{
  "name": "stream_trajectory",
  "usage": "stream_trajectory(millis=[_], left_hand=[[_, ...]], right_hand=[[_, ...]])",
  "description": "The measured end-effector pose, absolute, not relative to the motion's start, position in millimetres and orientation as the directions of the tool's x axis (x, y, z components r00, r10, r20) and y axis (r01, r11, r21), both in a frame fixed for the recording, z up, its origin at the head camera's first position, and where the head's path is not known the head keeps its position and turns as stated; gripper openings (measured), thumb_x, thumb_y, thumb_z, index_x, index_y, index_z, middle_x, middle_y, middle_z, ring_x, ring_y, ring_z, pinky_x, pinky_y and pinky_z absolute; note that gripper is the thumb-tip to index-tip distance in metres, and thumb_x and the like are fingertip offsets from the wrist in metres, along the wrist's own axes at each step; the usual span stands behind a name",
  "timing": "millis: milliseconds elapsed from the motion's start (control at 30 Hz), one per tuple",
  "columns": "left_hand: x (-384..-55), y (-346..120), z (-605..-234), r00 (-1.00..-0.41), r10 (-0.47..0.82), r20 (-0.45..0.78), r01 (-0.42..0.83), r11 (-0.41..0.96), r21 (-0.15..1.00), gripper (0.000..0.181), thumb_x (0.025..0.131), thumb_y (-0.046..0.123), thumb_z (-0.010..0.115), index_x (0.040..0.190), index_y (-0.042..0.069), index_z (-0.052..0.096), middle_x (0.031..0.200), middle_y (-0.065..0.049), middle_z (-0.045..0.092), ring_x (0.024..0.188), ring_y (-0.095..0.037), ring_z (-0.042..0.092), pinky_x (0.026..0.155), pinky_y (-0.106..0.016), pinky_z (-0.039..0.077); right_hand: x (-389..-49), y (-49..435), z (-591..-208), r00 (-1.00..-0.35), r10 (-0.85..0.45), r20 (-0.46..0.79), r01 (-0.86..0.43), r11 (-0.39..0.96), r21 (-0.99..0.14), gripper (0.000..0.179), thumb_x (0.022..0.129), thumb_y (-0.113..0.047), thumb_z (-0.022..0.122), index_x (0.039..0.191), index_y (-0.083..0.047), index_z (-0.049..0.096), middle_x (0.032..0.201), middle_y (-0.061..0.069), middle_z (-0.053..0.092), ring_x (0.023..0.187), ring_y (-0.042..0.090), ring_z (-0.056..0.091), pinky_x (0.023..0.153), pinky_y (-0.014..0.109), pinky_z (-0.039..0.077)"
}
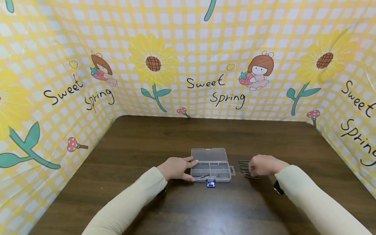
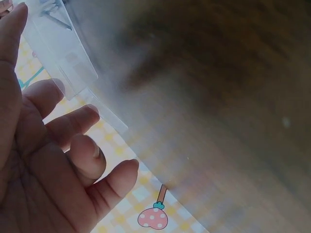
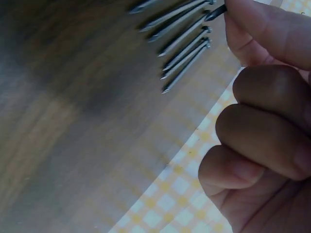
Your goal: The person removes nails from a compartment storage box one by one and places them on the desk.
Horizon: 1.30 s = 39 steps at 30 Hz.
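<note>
A clear plastic compartment box [image 1: 226,180] lies with its lid [image 1: 208,155] raised at the back. Several nails [image 1: 202,177] are in its front compartments. My left hand [image 1: 176,168] rests against the box's left side, thumb at the front corner and index finger on the rim; the left wrist view has its fingers loosely spread. To the right of the box, my right hand [image 1: 262,164] pinches a nail [image 3: 216,13] between thumb and forefinger, its other fingers curled. Beneath that hand, several loose nails [image 3: 183,36] lie side by side in a row on the table.
A blue latch [image 1: 211,183] juts from the box's front, and a clear hanging tab [image 1: 232,170] from its right side. The dark wooden table [image 1: 164,137] is bounded at the back and sides by a yellow checked cloth [image 1: 202,42].
</note>
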<state>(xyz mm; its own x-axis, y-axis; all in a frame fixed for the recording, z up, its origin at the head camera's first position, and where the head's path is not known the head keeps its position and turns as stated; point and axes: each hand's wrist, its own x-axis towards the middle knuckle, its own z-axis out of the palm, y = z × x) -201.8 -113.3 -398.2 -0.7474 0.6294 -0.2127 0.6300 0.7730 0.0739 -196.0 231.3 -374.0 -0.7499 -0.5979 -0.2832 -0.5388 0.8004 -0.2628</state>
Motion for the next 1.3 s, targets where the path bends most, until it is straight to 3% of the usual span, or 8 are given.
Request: stream_trajectory(millis=[767, 1300], left_hand=[[-201.4, -111.3, -397.7, -0.753, 0.618, -0.228, 0.620, 0.781, 0.069, 0.075, 0.083, 0.055, 0.065, 0.146, 0.021, 0.044, 0.147, -0.008, 0.043, 0.093, -0.024, 0.067, 0.077, -0.036, 0.051], [-201.3, -111.4, -397.3, -0.761, 0.605, -0.236, 0.606, 0.792, 0.075, 0.074, 0.083, 0.055, 0.066, 0.146, 0.022, 0.044, 0.148, -0.007, 0.042, 0.103, -0.024, 0.064, 0.082, -0.036, 0.050]], right_hand=[[-181.8, 240.7, -387.3, -0.754, -0.596, -0.276, -0.523, 0.799, -0.298, 0.016, 0.079, -0.006, 0.069, 0.069, -0.016, 0.064, 0.067, -0.013, 0.053, 0.057, 0.003, 0.042, 0.052, 0.025, 0.038], [-179.0, 241.1, -391.9, -0.772, -0.583, -0.253, -0.530, 0.810, -0.249, 0.025, 0.078, -0.006, 0.067, 0.060, -0.020, 0.057, 0.059, -0.014, 0.044, 0.053, 0.003, 0.037, 0.049, 0.024, 0.033]])
